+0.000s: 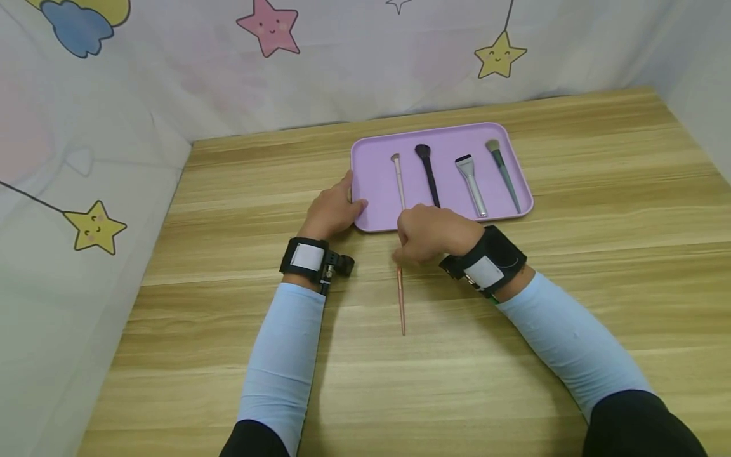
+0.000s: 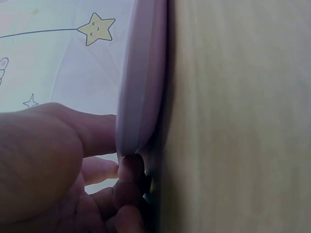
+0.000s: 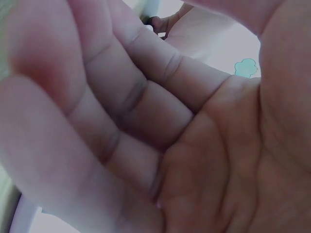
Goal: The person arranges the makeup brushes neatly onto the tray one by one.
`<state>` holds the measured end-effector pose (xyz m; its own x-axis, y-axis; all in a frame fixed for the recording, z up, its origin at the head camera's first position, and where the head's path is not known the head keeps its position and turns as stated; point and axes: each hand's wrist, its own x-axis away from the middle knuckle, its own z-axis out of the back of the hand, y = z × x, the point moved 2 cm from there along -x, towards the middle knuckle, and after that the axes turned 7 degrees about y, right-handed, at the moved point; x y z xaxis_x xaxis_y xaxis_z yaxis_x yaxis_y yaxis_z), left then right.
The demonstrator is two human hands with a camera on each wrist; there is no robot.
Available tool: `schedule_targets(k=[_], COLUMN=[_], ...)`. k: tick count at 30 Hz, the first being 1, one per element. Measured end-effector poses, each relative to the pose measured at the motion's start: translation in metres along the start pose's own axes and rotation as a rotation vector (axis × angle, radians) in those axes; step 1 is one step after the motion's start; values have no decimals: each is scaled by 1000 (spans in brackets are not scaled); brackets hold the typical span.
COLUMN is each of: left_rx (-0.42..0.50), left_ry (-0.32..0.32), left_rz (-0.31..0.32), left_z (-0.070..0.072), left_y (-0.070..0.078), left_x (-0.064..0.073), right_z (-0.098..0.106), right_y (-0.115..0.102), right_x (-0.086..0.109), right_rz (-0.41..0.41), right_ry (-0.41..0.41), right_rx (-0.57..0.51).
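My left hand (image 1: 332, 209) holds the near left corner of a lilac tray (image 1: 374, 184), its thumb over the rim; the left wrist view shows curled fingers (image 2: 130, 167) at the edge. My right hand (image 1: 431, 233) is bent down over the tray's front edge. Its fingertips are at the upper end of a slim rose-gold makeup brush (image 1: 401, 304) and hide that end; the handle points toward me. In the right wrist view the fingers (image 3: 131, 97) curl, with the brush out of sight. Behind this hand, a thin pale brush (image 1: 398, 178) lies in the tray, its lower end covered.
Further makeup brushes lie side by side in the tray: a black one (image 1: 428, 170), a silver flat one (image 1: 471, 184) and a green-handled one (image 1: 504, 174). The wooden table (image 1: 217, 254) runs up to a white cloth backdrop (image 1: 354, 76) with printed stars.
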<state>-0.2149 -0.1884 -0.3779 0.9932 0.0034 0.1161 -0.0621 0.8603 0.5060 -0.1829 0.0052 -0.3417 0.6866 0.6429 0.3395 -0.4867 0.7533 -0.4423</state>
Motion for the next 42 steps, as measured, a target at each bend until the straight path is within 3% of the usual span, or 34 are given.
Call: schedule_targets(k=[20,32,42], left_rx=[-1,-5,-15], left_ry=[2,2,8], left_rz=[-2,-4,-4], left_z=[0,-1,-1], left_y=[-2,-2,0], left_x=[0,-2,-1], right_z=[-7,-15,-21], right_y=[-11,-16,-17], right_x=[5,6,6], right_rz=[15,-30,25], right_ry=[-82,-161,-188], right_rx=[27,65,86])
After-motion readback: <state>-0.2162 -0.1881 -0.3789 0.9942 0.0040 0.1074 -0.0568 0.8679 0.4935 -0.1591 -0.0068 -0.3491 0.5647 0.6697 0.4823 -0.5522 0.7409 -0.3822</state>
